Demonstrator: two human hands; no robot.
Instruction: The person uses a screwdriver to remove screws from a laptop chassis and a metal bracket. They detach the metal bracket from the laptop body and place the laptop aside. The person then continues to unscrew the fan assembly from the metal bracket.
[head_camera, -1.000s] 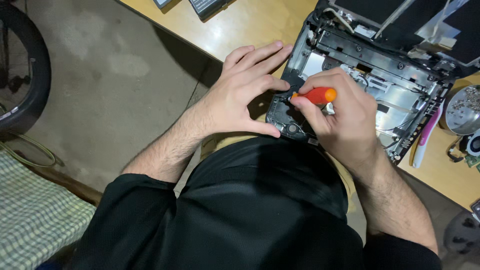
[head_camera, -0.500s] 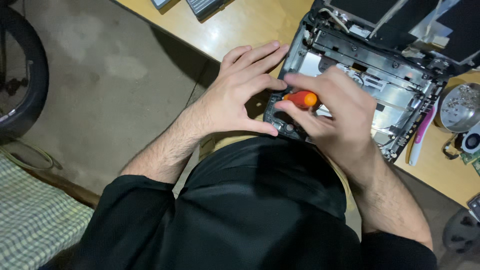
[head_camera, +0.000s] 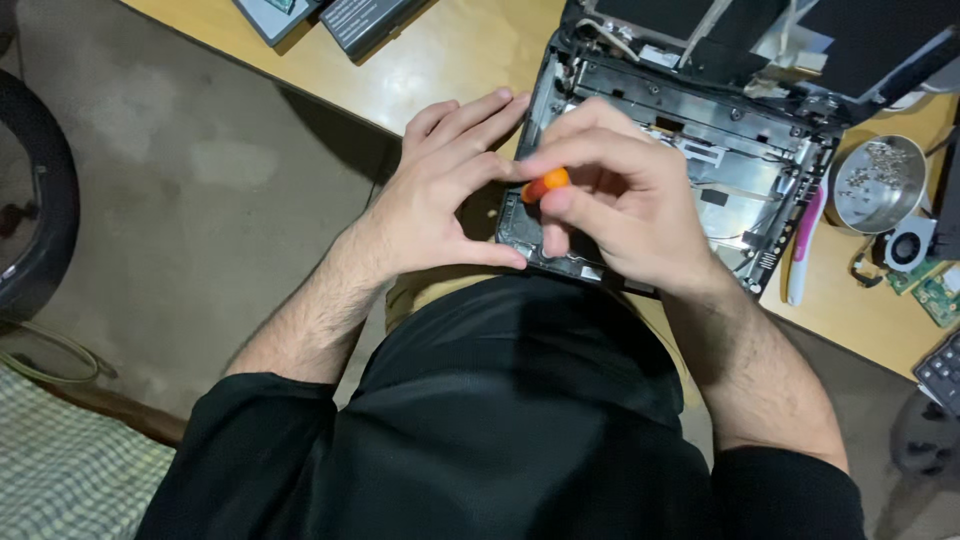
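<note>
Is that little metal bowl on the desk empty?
No. The metal bowl stands upright beside the opened laptop and holds small screws.

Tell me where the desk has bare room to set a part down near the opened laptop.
Bare wood lies left of the laptop chassis, between it and the dark packs at the desk's far edge. A narrow strip runs below the pink tool. Crowded: right side, with screw bowl, fan, boards; both hands cover the near corner.
</note>
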